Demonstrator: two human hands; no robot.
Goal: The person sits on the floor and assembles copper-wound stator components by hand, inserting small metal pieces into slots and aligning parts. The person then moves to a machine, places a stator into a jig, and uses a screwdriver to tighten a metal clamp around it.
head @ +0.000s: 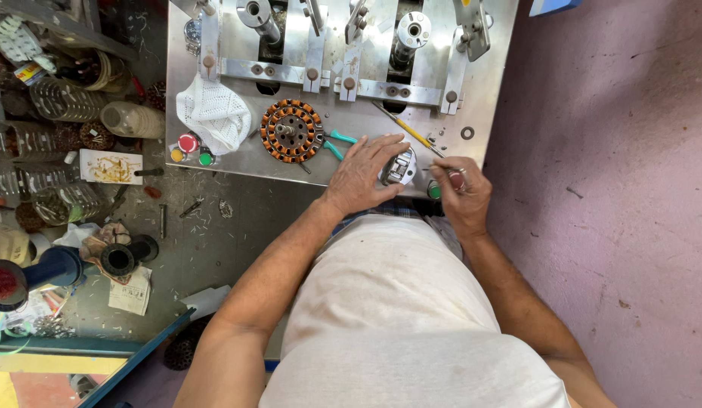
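Observation:
My left hand (364, 172) lies flat on the steel machine table (238, 162), its fingers resting on a small shiny metal part (400, 167). To its left sits a round motor stator (291, 131) wound with copper coils. Teal-handled pliers (337, 142) lie between the stator and my left hand. My right hand (463, 193) is curled at the table's front edge, pinching a thin wire or pin beside the red (457, 180) and green (434, 192) push buttons. A yellow-handled screwdriver (410, 133) lies just beyond my fingers.
A white knitted cloth (215, 113) and red, yellow and green buttons (188, 145) sit at the table's left. Winding spindles and clamps (411, 34) stand at the back. The floor on the left holds clear bottles (60, 102), coils and a blue spool (52, 268). A pink wall (615, 189) is on the right.

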